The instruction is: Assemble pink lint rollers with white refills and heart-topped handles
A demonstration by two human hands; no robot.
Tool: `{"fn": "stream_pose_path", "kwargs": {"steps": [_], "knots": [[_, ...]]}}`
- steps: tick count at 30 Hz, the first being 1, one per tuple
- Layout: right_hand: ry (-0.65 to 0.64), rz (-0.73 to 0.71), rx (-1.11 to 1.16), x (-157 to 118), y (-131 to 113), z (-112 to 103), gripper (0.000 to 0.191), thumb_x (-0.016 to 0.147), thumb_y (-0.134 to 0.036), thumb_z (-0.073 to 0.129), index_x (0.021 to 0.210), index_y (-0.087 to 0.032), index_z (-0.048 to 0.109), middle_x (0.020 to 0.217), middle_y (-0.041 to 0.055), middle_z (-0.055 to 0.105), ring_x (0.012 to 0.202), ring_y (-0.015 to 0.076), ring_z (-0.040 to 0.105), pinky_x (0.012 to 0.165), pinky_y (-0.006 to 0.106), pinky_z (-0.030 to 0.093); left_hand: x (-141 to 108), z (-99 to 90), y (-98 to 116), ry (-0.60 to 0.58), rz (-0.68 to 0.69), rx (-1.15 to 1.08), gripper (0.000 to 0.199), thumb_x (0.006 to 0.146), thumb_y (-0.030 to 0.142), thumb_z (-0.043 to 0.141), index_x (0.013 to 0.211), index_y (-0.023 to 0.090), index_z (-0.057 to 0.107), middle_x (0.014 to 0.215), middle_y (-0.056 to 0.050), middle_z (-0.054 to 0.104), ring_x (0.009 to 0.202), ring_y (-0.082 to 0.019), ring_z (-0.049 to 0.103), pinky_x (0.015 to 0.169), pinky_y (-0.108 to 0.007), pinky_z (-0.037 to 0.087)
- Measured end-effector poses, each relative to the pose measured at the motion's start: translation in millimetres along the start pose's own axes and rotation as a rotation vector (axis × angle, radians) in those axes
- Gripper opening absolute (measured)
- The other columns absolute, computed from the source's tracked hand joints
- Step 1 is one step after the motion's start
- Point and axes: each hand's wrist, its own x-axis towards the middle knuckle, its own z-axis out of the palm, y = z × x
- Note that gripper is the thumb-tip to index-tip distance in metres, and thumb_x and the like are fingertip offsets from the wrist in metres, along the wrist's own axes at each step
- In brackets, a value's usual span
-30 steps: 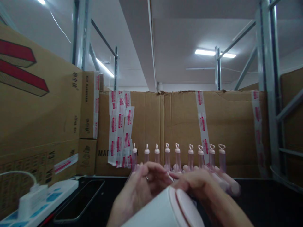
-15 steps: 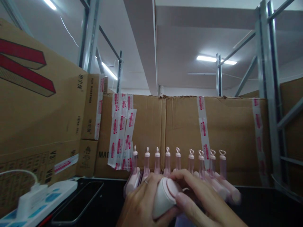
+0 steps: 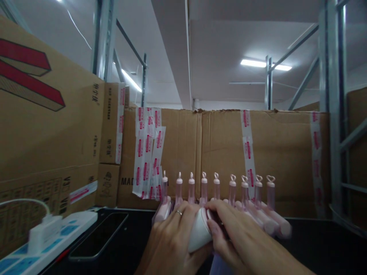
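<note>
My left hand (image 3: 172,240), with a ring on one finger, is closed around a smooth white piece with a rounded pink top (image 3: 200,233). From the other side my right hand (image 3: 242,238) grips the same piece, its thumb and fingers pressed against the pink end. Part of the pink top is covered by my fingers. Below my hands shows a translucent lilac part (image 3: 220,265), whose link to the piece I cannot make out. Just beyond my hands stands a row of slim pink tubes (image 3: 204,191) with looped caps, above pale pink cylinders (image 3: 282,228) lying on the table.
To the left lie a phone (image 3: 99,236) and a white power strip (image 3: 69,229) with a plugged-in charger (image 3: 43,235) and cable. Cardboard (image 3: 183,149) walls the back, and a large carton (image 3: 57,141) stands on the left. Metal shelf posts (image 3: 334,95) rise at the sides.
The view has dipped slightly, so the background sits higher. Both hands keep hold of the white piece, which has turned a little, and my right fingers cover more of its pink top.
</note>
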Motion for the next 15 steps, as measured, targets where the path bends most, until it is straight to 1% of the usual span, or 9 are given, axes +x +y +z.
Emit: {"fn": "stream_pose_path", "kwargs": {"steps": [2, 4, 8, 11, 13, 15], "knots": [[0.009, 0.015, -0.062, 1, -2, 4, 0.024, 0.094, -0.031, 0.048, 0.109, -0.024, 0.065, 0.097, 0.0116, 0.074, 0.086, 0.0301, 0.069, 0.080, 0.047, 0.054, 1, -1.7, -1, 0.007, 0.019, 0.016, 0.027, 0.095, 0.043, 0.049, 0.111, 0.022, 0.044, 0.095, -0.011, 0.072, 0.082, -0.030, 0.074, 0.065, -0.047, 0.062], [0.011, 0.025, -0.079, 1, -3, 8, 0.028, 0.096, -0.031, 0.041, 0.111, -0.021, 0.063, 0.099, 0.0140, 0.074, 0.086, 0.0307, 0.069, 0.079, 0.049, 0.054, 3, -3.0, -1, 0.013, 0.035, 0.044, 0.026, 0.096, 0.042, 0.047, 0.111, 0.022, 0.044, 0.096, -0.012, 0.073, 0.084, -0.031, 0.075, 0.060, -0.044, 0.062], [0.066, 0.025, -0.079, 1, -5, 16, 0.026, 0.097, -0.027, 0.037, 0.101, -0.020, 0.062, 0.093, 0.0119, 0.073, 0.081, 0.0284, 0.069, 0.079, 0.048, 0.053, 3, -2.8, 0, 0.041, 0.047, 0.127, 0.030, 0.097, 0.046, 0.042, 0.114, 0.021, 0.045, 0.098, -0.013, 0.073, 0.088, -0.033, 0.074, 0.064, -0.047, 0.063], [0.174, 0.036, -0.103, -1, -8, 26, 0.024, 0.097, -0.026, 0.038, 0.099, -0.021, 0.061, 0.090, 0.0111, 0.072, 0.082, 0.0286, 0.068, 0.082, 0.047, 0.051, 3, -1.7, 1, 0.070, 0.049, 0.178, 0.036, 0.098, 0.050, 0.037, 0.115, 0.020, 0.046, 0.098, -0.014, 0.073, 0.087, -0.032, 0.074, 0.065, -0.047, 0.063], [0.267, 0.052, -0.108, -2, -10, 33, 0.025, 0.097, -0.025, 0.036, 0.100, -0.022, 0.061, 0.086, 0.0104, 0.072, 0.081, 0.0274, 0.067, 0.079, 0.044, 0.051, 2, -1.6, 1, 0.078, 0.056, 0.196, 0.038, 0.099, 0.051, 0.034, 0.116, 0.018, 0.046, 0.097, -0.015, 0.072, 0.085, -0.032, 0.075, 0.062, -0.046, 0.063], [0.302, 0.061, -0.111, -1, -11, 36, 0.026, 0.098, -0.024, 0.034, 0.097, -0.022, 0.060, 0.082, 0.0100, 0.071, 0.077, 0.0263, 0.066, 0.076, 0.042, 0.050, 1, -1.9, 2, 0.070, 0.056, 0.209, 0.040, 0.100, 0.050, 0.031, 0.117, 0.017, 0.046, 0.096, -0.015, 0.072, 0.083, -0.032, 0.075, 0.058, -0.043, 0.063]]}}
